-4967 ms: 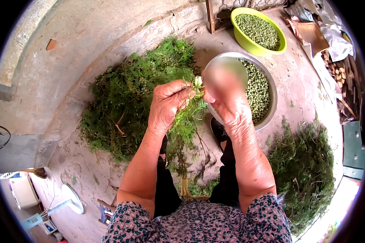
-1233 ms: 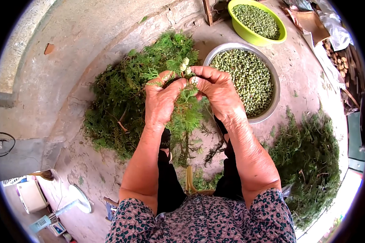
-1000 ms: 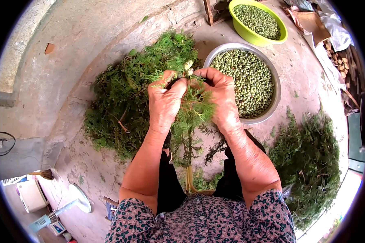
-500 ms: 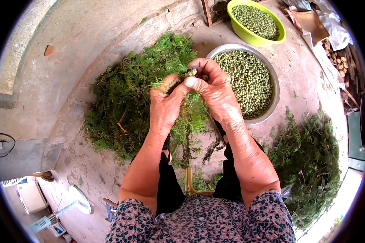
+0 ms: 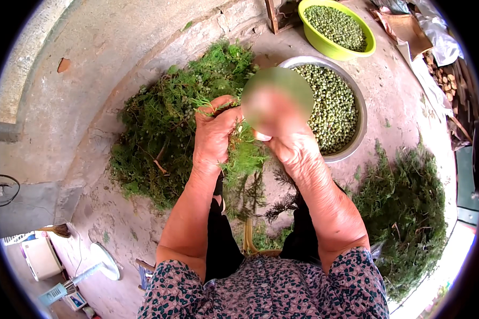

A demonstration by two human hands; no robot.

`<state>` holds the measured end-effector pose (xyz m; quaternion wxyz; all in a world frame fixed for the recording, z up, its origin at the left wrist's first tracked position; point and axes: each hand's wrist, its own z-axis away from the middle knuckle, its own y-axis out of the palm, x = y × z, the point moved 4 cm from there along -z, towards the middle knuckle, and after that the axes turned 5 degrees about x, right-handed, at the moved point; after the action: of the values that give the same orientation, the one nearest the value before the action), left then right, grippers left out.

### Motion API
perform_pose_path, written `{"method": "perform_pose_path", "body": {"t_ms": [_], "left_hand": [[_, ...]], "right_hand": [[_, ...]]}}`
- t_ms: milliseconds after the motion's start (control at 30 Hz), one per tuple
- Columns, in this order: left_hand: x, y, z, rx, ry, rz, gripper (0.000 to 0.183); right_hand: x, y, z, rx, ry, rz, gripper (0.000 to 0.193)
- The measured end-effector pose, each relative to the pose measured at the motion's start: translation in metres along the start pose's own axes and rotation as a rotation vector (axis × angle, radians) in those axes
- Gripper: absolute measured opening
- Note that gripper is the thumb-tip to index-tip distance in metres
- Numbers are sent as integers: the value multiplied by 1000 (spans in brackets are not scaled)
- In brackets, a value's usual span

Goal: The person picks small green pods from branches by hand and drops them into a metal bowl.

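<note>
My left hand (image 5: 214,137) is closed around a leafy evergreen sprig (image 5: 248,151), whose flat green fronds hang down between my wrists. A round blurred patch covers most fingers of my right hand (image 5: 295,144), so what they hold, if anything, is hidden; only a thumb tip shows beside the sprig. Both hands are above the near edge of a big heap of evergreen branches (image 5: 167,119). Close behind my right hand stands a metal basin (image 5: 362,114) full of small round green cones.
A lime-green basin (image 5: 330,50) of similar cones sits farther back. On the right lies a second heap of cut greenery (image 5: 404,212). A white pedestal fan (image 5: 104,263) and a broom (image 5: 58,229) are at lower left. Wood pieces (image 5: 446,80) are piled at far right.
My right hand has shifted slightly down and right, and its fingers are now blurred over. My left hand keeps hold of the sprig, a little lower than before.
</note>
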<state>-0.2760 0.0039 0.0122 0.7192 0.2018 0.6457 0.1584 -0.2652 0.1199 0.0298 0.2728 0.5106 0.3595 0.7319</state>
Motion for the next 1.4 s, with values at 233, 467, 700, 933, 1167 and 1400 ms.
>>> {"method": "perform_pose_path", "body": {"t_ms": [233,467,700,933,1167,1400], "left_hand": [[-2,-5,1,10,-32,-105,9],[-19,-22,-7,146,125,242,6],[-38,-45,-16,259,108,381,4],[-53,-51,-19,388,263,308,14],[-58,-59,-17,280,309,305,17],[-65,-71,-17,260,321,310,17]], "right_hand": [[13,-7,-1,37,-56,-33,10],[92,-82,-3,-427,-554,268,18],[128,-116,26,-994,-734,766,25],[114,-104,10,-568,-747,1091,20],[6,-53,-6,164,-255,1981,33],[-51,-56,-20,113,-465,1873,37]]}}
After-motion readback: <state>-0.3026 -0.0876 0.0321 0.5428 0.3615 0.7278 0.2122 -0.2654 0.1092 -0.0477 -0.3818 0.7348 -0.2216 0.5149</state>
